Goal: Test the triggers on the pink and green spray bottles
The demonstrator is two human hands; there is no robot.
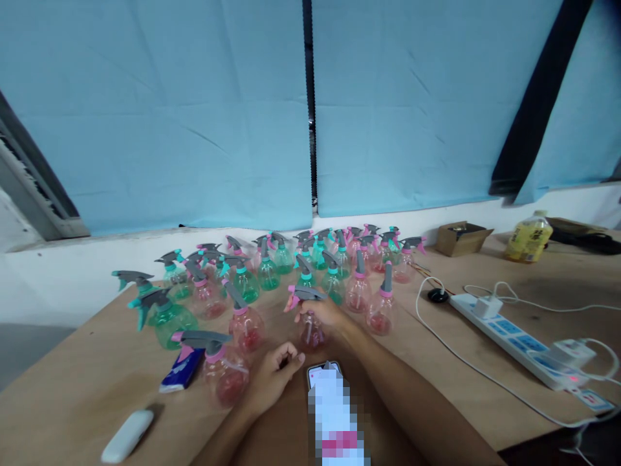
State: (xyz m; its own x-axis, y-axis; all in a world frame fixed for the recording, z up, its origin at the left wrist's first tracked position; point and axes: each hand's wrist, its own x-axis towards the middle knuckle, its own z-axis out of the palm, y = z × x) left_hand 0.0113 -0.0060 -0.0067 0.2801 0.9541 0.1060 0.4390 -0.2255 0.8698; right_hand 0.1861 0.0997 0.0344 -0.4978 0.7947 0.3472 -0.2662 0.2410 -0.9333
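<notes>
A person's right hand (320, 312) grips a clear pink spray bottle (313, 335) by its grey-and-pink spray head (306, 294), the fingers wrapped around it, at a wooden table (87, 362) crowded with similar bottles. The held bottle is upright at the front middle of the group; whether its base touches the tabletop cannot be told. The left hand (275, 377) lies low and nearer the person, its fingers curled loosely inward and the thumb set apart from them; whether it holds anything cannot be told. Just beside it, on the left, sits a pink bottle with a grey head (227, 378), next to a dark blue packet (182, 370). A white rounded case (127, 435) lies at the near left, and a phone (317, 371), mostly hidden by a pixelated patch, lies between the forearms. Behind the hands, green bottles (245, 283) and pink ones stand close together toward the wall. To the right, a white power strip (507, 330) carries plugged-in adapters and cables, with a cardboard box (463, 239) and a yellow-labelled bottle (528, 238) farther back. Blue curtains (194, 116) hang behind the table.
</notes>
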